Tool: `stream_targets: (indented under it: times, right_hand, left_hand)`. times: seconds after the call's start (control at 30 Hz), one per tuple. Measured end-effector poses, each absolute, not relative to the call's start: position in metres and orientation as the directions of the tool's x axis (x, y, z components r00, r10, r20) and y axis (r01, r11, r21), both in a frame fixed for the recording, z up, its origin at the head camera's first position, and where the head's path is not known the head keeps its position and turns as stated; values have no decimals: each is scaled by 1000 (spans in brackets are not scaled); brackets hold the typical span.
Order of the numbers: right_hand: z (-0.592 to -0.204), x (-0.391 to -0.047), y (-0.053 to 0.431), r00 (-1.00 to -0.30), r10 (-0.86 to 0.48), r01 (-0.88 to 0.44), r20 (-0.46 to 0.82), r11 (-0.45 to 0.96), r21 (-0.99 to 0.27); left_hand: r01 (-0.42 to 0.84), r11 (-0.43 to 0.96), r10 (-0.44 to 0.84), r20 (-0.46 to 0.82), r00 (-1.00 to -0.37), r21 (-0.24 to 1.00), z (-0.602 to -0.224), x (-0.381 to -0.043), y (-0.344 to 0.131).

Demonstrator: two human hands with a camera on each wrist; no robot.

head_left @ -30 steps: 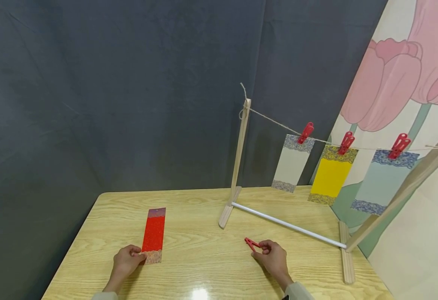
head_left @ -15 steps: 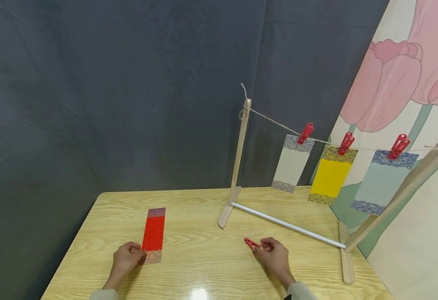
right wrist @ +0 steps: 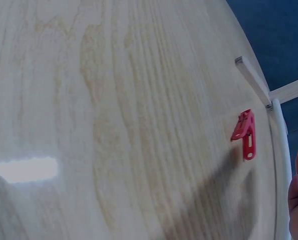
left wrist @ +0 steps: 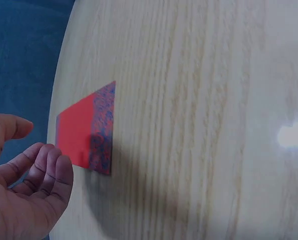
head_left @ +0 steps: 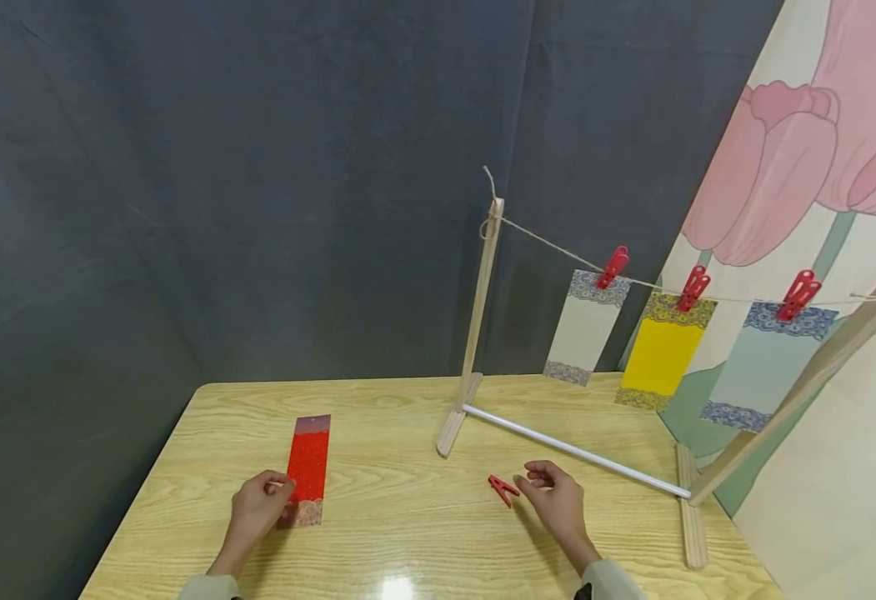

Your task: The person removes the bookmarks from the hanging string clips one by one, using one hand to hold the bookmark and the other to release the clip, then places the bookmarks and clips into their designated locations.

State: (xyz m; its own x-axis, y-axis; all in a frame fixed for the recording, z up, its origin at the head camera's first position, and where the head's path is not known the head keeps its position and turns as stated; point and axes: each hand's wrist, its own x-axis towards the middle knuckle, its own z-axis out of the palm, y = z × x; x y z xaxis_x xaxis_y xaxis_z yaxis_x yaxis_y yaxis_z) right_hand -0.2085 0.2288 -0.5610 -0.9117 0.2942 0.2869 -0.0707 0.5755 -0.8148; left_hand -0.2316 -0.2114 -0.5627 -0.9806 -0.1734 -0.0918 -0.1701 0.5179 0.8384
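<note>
A red card (head_left: 307, 467) with patterned end bands lies flat on the wooden table. My left hand (head_left: 257, 506) is raised over the card's near left edge, its fingers loosely bent and holding nothing; the left wrist view shows a gap between thumb and fingers (left wrist: 48, 167). A red clothespin (head_left: 503, 490) lies on the table, and the right wrist view shows the clothespin (right wrist: 245, 134) with its two handles spread. Just right of it hovers my right hand (head_left: 555, 504), relaxed, with nothing between thumb and fingers. Only part of that hand shows in the right wrist view.
A wooden stand (head_left: 480, 300) with a white crossbar (head_left: 580, 451) occupies the table's right side. From its string (head_left: 550, 243) hang a white card (head_left: 586, 325), a yellow card (head_left: 666, 350) and a light blue card (head_left: 768, 362), each under a red clothespin. A dark curtain (head_left: 295, 192) hangs behind.
Both hands have lifted slightly. My left fingers have come off the card's near edge, and my right hand has let go of the clothespin and drawn back from it.
</note>
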Motion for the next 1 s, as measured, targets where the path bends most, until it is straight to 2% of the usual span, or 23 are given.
stream_targets:
  times: [0.2, 0.4, 0.53, 0.63, 0.8, 0.87, 0.97, 1.0]
  right_hand:
    - [-555, -210, 230, -901, 313, -73, 299, 571, -818]
    - [-546, -209, 230, -898, 323, -66, 298, 573, -817]
    - [-539, -207, 231, -896, 322, -78, 306, 566, -821]
    - [-536, -207, 232, -888, 311, -117, 338, 560, -821]
    - [-531, -208, 233, -875, 285, -175, 391, 567, -805]
    - [-526, -207, 233, -884, 271, -176, 382, 564, -807]
    - [-515, -206, 232, -902, 251, -169, 352, 546, -821]
    - [-513, -205, 231, -904, 245, -169, 350, 548, -819]
  left_hand:
    - [-154, 497, -174, -76, -982, 854, -557, -233, -206]
    - [-79, 551, -166, 16, -986, 831, -553, -233, -203]
    - [-15, 541, -152, 80, -985, 841, -554, -234, -201]
    - [34, 526, -143, 127, -982, 850, -568, -242, -202]
    - [98, 558, -147, 214, -966, 824, -623, -271, -215]
    - [76, 543, -151, 185, -971, 836, -613, -269, -211]
    - [20, 478, -149, 104, -983, 878, -569, -253, -196]
    - [35, 458, -142, 113, -983, 888, -559, -249, -192]
